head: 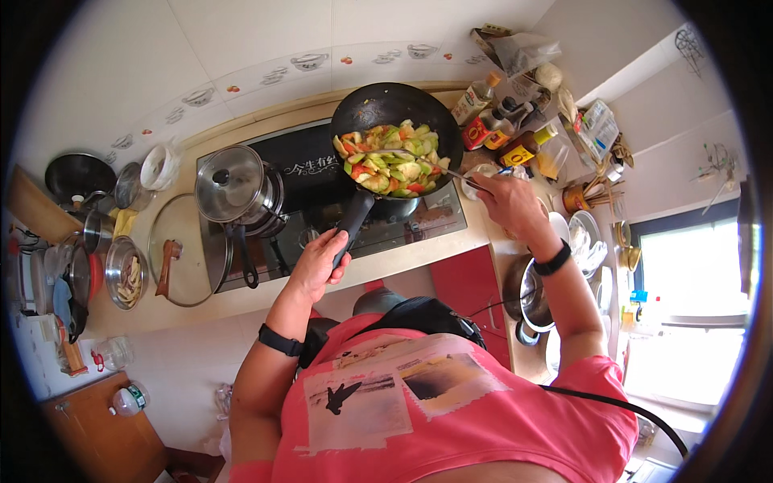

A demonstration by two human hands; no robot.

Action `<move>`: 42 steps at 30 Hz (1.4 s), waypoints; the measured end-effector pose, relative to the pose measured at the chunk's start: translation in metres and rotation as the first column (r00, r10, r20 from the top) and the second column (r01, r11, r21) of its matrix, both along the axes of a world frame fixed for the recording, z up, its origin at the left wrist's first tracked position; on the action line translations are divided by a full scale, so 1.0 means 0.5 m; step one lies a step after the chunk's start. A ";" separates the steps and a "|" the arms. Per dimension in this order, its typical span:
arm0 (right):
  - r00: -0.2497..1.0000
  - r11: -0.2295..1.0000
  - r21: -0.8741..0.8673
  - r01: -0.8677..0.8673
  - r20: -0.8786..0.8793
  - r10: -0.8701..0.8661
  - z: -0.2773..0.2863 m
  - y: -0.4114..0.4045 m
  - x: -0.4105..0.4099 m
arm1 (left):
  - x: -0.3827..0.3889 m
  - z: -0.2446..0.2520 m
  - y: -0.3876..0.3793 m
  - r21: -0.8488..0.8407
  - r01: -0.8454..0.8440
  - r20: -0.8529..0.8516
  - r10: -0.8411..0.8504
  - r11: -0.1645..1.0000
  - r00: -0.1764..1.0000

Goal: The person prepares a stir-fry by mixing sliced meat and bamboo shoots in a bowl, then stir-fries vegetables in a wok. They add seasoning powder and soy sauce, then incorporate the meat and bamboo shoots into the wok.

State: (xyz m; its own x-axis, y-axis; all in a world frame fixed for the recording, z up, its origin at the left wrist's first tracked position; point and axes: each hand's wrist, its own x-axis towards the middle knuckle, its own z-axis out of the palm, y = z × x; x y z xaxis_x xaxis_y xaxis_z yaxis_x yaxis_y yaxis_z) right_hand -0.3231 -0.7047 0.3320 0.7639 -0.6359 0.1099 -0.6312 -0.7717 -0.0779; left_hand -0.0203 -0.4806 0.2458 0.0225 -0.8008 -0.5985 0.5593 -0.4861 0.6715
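My left hand (320, 262) grips the black handle of a dark wok (371, 99), which is over the right side of a black glass cooktop (308, 142). Sliced green vegetable, red-orange pieces and pale yellowish pieces (392, 160) fill the wok's lower part. My right hand (513, 202), at the wok's right rim, holds a metal spatula or ladle (450, 172) by its handle. The utensil's far end lies among the food, partly hidden. On the cooktop's left side is a lidded steel saucepan (229, 181) with a black handle pointing towards me.
A large glass lid (181, 259) and a steel bowl of food pieces (125, 271) lie left of the saucepan. Sauce bottles (483, 130) crowd the wok's right. Metal bowls (534, 302) and white dishes (583, 226) occupy the right counter. A tiled wall (272, 36) rises behind the cooktop.
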 end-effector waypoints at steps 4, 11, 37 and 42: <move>0.994 0.992 -0.092 0.082 -0.068 -0.088 0.080 0.093 -0.054 | 0.000 -0.002 0.000 -0.008 -0.001 0.000 0.001 1.000 1.000; 0.970 0.979 0.016 0.206 -0.139 -0.201 -0.037 0.094 -0.010 | -0.001 -0.001 0.000 -0.002 0.016 0.023 -0.016 1.000 1.000; 0.916 0.922 0.306 0.237 0.245 -0.317 -0.059 -0.094 -0.053 | 0.002 0.003 0.002 0.011 0.013 0.017 -0.013 1.000 1.000; 0.892 0.835 0.447 0.321 0.154 -0.426 -0.114 -0.202 0.003 | 0.006 0.001 0.000 0.016 0.003 0.015 -0.003 1.000 1.000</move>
State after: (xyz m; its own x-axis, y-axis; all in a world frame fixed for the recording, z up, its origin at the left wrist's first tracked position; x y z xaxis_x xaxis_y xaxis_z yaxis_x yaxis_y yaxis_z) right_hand -0.3214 -0.8058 0.2750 0.4417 -0.8945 -0.0698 -0.7858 -0.3481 -0.5112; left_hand -0.0173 -0.4805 0.2463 0.0292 -0.7912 -0.6109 0.5479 -0.4985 0.6718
